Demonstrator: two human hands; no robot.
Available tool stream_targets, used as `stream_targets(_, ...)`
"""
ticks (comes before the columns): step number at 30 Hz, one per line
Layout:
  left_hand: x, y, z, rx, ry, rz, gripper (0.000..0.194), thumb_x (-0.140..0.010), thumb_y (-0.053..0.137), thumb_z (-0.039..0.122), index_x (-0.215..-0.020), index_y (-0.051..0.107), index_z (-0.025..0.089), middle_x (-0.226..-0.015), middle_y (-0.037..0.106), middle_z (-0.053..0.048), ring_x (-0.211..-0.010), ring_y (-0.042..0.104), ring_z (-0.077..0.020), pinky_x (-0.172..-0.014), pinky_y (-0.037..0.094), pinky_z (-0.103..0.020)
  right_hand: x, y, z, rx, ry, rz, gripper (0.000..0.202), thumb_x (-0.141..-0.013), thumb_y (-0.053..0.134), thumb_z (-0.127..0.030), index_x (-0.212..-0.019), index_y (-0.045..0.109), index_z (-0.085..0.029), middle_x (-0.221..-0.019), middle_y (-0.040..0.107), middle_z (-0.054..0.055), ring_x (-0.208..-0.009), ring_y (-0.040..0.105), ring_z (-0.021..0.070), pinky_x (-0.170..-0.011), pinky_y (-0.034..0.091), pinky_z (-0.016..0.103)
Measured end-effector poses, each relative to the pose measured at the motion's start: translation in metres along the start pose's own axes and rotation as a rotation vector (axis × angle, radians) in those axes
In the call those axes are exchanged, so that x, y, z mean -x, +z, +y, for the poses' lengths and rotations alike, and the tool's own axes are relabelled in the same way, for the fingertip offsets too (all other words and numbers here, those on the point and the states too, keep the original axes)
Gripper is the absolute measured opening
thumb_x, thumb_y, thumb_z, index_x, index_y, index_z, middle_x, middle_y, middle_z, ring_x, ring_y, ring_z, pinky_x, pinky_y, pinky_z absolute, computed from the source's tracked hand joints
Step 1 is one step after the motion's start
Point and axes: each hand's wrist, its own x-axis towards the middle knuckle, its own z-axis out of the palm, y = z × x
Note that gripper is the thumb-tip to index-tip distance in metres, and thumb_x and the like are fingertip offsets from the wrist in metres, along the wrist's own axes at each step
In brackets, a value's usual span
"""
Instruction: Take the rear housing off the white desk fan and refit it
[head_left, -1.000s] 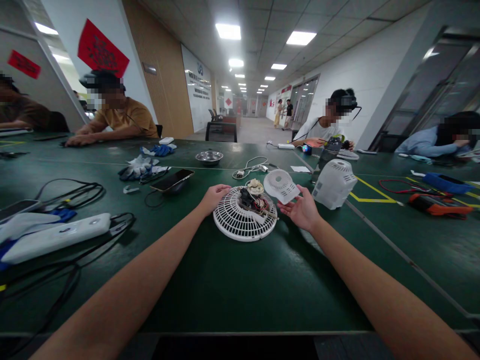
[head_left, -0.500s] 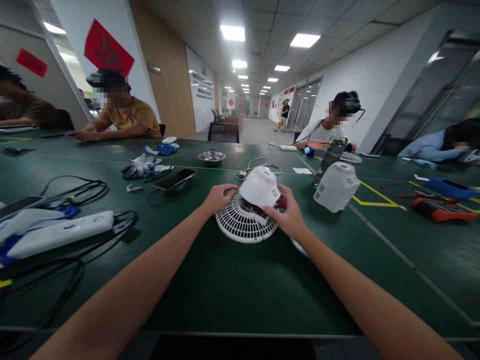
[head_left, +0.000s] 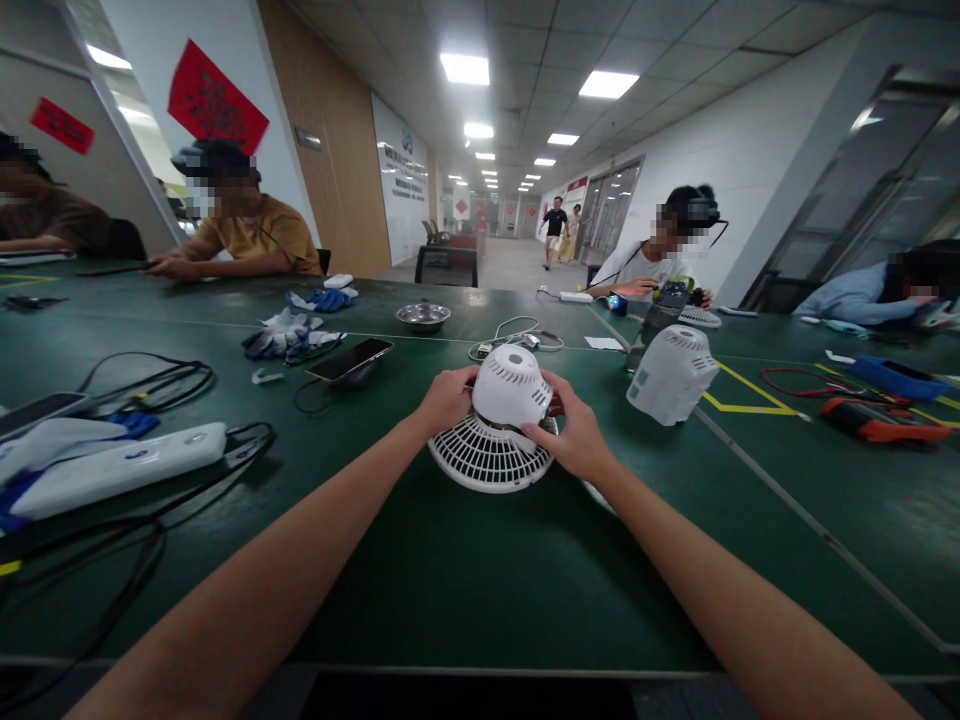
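Observation:
A white slotted motor cover [head_left: 513, 388], domed with a round recess on top, sits over the middle of a round white fan grille [head_left: 487, 462] on the table. My left hand [head_left: 448, 398] grips the cover's left side, its fingertips partly hidden behind it. On the other side my right hand [head_left: 576, 428] holds the cover, thumb at the front lower rim and fingers around the back. A narrow dark gap shows under the cover's front edge. Behind it lies a white cable [head_left: 531, 340] with a connector.
Right of the grille stands a translucent white plastic housing [head_left: 673, 375], near a bottle [head_left: 660, 318]. A metal bowl [head_left: 423, 316], phone [head_left: 350, 360], gloves [head_left: 283, 333] and a white power strip [head_left: 124, 468] with black cables lie leftward. Multimeters [head_left: 885, 420] lie far right. Co-workers sit around the table.
The cover has gone from tilted to more level and shifted slightly left and down over the grille. The opening that showed the inner parts has narrowed. Both hands moved with it.

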Motion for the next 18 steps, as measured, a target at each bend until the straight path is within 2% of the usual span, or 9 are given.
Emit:
stream_targets(6,0.003,0.002,-0.005,-0.034,0.046,0.006,0.035,-0.090,0.046,0.021,-0.092,0.080,0.019,-0.098,0.079,-0.007,-0.089,0.071,-0.0278,-0.086,0.051,-0.036,0.001,-0.001,0.004,0.127,-0.112,-0.056,0.080,-0.078,0.077,-0.036,-0.149,0.041,-0.028,-0.145,0.054,0.012,-0.127,0.055,0.0354,-0.107,0.046,0.056)
stream_targets(12,0.008,-0.006,-0.004,0.118,0.174,-0.093,0.038,-0.086,0.046,0.024,-0.107,0.077,0.017,-0.103,0.076,-0.007,-0.099,0.068,-0.0282,-0.091,0.049,-0.037,0.002,0.000,0.008,0.167,-0.078,-0.069,0.084,-0.079,0.075,-0.036,-0.153,0.035,-0.028,-0.150,0.050,0.013,-0.129,0.054,0.0358,-0.107,0.046,0.056)
stream_targets(15,0.011,-0.011,-0.002,0.129,0.195,-0.153,0.039,-0.088,0.053,0.036,-0.114,0.073,0.016,-0.111,0.074,-0.010,-0.103,0.066,-0.0307,-0.093,0.048,-0.039,0.002,0.000,0.007,0.118,-0.039,-0.060,0.084,-0.080,0.075,-0.037,-0.154,0.035,-0.029,-0.148,0.053,0.012,-0.126,0.057,0.0352,-0.105,0.047,0.055)
stream_targets(18,0.012,-0.016,0.002,0.057,0.195,-0.187,0.050,-0.083,0.066,0.052,-0.118,0.071,0.016,-0.115,0.072,-0.013,-0.102,0.065,-0.0321,-0.091,0.048,-0.041,0.002,-0.002,0.004,0.027,0.030,-0.073,0.082,-0.082,0.075,-0.042,-0.154,0.036,-0.030,-0.139,0.061,0.011,-0.117,0.063,0.0326,-0.101,0.050,0.053)
